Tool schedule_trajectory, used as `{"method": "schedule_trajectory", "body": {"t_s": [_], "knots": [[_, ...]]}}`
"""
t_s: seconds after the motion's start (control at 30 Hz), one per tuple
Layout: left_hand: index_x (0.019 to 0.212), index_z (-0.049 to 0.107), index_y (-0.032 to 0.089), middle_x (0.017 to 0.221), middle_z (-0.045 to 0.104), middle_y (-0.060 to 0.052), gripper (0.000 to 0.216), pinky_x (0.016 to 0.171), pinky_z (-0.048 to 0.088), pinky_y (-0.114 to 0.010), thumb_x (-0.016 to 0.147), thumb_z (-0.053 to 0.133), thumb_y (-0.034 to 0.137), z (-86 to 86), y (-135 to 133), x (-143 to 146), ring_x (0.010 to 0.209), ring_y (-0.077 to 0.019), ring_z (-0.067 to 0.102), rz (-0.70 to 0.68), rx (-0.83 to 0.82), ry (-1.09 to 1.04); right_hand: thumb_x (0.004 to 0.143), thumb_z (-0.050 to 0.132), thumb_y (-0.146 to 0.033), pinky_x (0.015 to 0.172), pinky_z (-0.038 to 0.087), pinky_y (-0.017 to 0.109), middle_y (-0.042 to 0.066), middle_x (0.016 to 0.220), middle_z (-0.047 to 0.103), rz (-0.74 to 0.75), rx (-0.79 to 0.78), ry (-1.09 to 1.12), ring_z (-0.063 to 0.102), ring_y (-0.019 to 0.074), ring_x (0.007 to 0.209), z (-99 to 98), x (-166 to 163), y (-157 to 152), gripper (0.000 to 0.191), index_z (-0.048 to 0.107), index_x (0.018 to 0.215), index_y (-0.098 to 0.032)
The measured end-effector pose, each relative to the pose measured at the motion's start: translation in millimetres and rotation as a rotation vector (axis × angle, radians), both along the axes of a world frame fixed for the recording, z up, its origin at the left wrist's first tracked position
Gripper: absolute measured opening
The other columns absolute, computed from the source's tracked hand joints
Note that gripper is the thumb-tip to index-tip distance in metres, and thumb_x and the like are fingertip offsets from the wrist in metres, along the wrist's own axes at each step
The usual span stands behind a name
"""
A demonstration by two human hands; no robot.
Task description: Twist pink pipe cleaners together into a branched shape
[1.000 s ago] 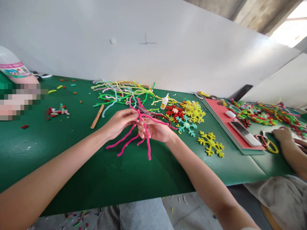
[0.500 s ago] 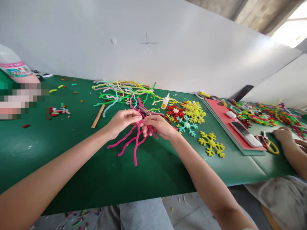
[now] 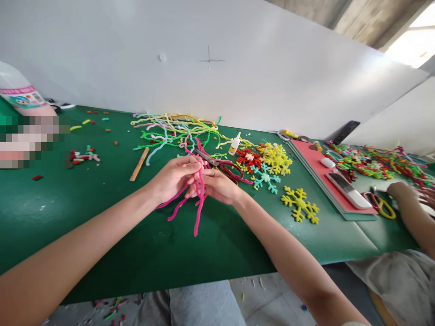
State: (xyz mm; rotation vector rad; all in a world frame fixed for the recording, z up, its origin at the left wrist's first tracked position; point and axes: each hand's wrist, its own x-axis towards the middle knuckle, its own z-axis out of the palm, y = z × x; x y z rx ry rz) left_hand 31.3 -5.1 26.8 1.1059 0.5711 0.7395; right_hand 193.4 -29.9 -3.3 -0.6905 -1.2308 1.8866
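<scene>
Both hands are closed around a bunch of pink pipe cleaners (image 3: 199,210), held above the green table. My left hand (image 3: 175,179) pinches the bunch near its top between thumb and fingers. Close against it, my right hand (image 3: 219,184) grips from the other side, its fingers curled in among the strands. Several pink ends hang down below the hands. Just behind the right hand lie scissors (image 3: 234,173) with dark red handles. A loose pile of pipe cleaners (image 3: 163,131) in green, yellow and pale colours spreads behind both hands.
Finished pipe-cleaner snowflakes sit at right, among them a yellow one (image 3: 300,203) and a turquoise one (image 3: 265,178). A small glue bottle (image 3: 234,144) stands behind them. A wooden stick (image 3: 139,164) lies at left. Farther right are a red folder (image 3: 311,167) and a co-worker's hand (image 3: 403,192).
My right hand has shifted slightly left, closer against the left. The hanging pink ends have swung, and more of the scissors shows. The co-worker's hand at right has moved a little.
</scene>
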Motion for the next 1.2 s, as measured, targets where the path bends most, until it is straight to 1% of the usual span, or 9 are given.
{"method": "schedule_trajectory", "body": {"t_s": [0.17,0.23,0.33,0.4,0.53,0.67,0.87,1.03,1.2], "knots": [[0.076,0.060,0.019,0.046,0.041,0.008,0.024,0.029,0.021,-0.019,0.076,0.074,0.038,2.0,-1.5,0.8,0.031,-0.0045,0.031,0.103,0.061,0.101,0.081,0.070,-0.039,0.083,0.056,0.034,0.006,0.079,0.071,0.003,-0.101,0.076,0.070,0.0171,0.081,0.5,-6.0,-1.7,0.026,0.068,0.085,-0.014],[0.071,0.060,0.017,0.053,0.046,0.005,0.023,0.035,0.027,-0.019,0.077,0.073,0.035,0.4,0.8,0.8,0.040,-0.0049,0.036,0.174,0.155,0.123,0.083,0.068,-0.038,0.083,0.056,0.034,0.008,0.083,0.072,-0.037,-0.091,0.042,0.070,0.0174,0.084,2.9,-3.0,-0.5,0.025,0.068,0.087,-0.013],[0.066,0.060,0.015,0.073,0.057,0.000,0.023,0.055,0.043,-0.021,0.077,0.073,0.030,-3.1,3.8,1.4,0.065,-0.0092,0.053,0.282,0.325,0.134,0.084,0.066,-0.042,0.079,0.058,0.032,0.008,0.083,0.072,-0.147,-0.008,-0.027,0.070,0.0166,0.080,6.0,1.3,1.3,0.029,0.068,0.089,-0.013],[0.065,0.061,0.015,0.077,0.058,-0.001,0.022,0.063,0.044,-0.023,0.078,0.072,0.030,-5.0,4.4,2.2,0.073,-0.0115,0.055,0.296,0.362,0.155,0.082,0.068,-0.043,0.074,0.058,0.030,0.005,0.079,0.071,-0.227,0.073,-0.086,0.070,0.0152,0.074,6.8,1.8,1.5,0.029,0.067,0.087,-0.015],[0.071,0.065,0.016,0.074,0.059,-0.001,0.021,0.064,0.046,-0.026,0.078,0.070,0.035,-6.1,3.6,4.3,0.068,-0.0130,0.055,0.300,0.291,0.201,0.076,0.072,-0.044,0.065,0.059,0.029,0.001,0.068,0.066,-0.349,0.182,-0.169,0.066,0.0131,0.060,5.2,-1.2,1.3,0.030,0.063,0.072,-0.015],[0.067,0.063,0.016,0.071,0.057,0.000,0.028,0.070,0.049,-0.028,0.079,0.068,0.042,-6.4,5.7,4.2,0.070,-0.0144,0.055,0.370,0.263,0.195,0.080,0.068,-0.044,0.062,0.057,0.030,0.002,0.068,0.066,-0.393,0.245,-0.191,0.066,0.0143,0.059,0.7,-2.2,2.3,0.031,0.064,0.069,-0.015],[0.077,0.066,0.018,0.074,0.062,0.000,0.023,0.068,0.043,-0.025,0.080,0.066,0.041,-11.0,11.2,-1.3,0.073,-0.0147,0.055,0.408,0.469,0.386,0.084,0.062,-0.042,0.058,0.052,0.027,0.001,0.062,0.065,-0.441,0.323,-0.342,0.066,0.0157,0.058,-3.3,-2.0,2.0,0.028,0.063,0.072,-0.017],[0.080,0.067,0.018,0.078,0.063,-0.002,0.026,0.068,0.041,-0.027,0.085,0.062,0.043,-15.8,11.2,-2.0,0.074,-0.0162,0.056,0.374,0.617,0.470,0.088,0.057,-0.034,0.056,0.044,0.025,0.000,0.061,0.064,-0.587,0.504,-0.539,0.058,0.0126,0.054,0.5,-4.2,-1.1,0.025,0.060,0.069,-0.017],[0.083,0.067,0.017,0.082,0.064,-0.002,0.024,0.073,0.043,-0.028,0.084,0.063,0.041,-17.1,12.2,-1.6,0.079,-0.0172,0.058,0.350,0.626,0.419,0.091,0.051,-0.029,0.061,0.046,0.026,-0.001,0.059,0.061,-0.489,0.528,-0.553,0.058,0.0129,0.054,2.4,-3.8,-2.2,0.022,0.057,0.073,-0.018]]}}
